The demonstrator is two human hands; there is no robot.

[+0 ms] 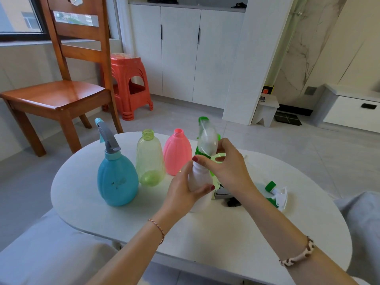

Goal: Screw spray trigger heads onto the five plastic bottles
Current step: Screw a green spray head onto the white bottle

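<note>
Both hands [205, 177] grip bottle [200, 182] (fingers curled).

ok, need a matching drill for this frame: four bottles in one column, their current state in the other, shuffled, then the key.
Column 1
1. blue bottle
2. yellow-green bottle
3. pink bottle
4. white bottle

Column 2
A. opaque, neck open, stands on the table
B. gripped by the left hand, while the right hand holds a green and clear trigger head at its neck
C. grey trigger head already on
D. see-through, neck open, no head

Pairs: 1-C, 2-D, 3-A, 4-B
</note>
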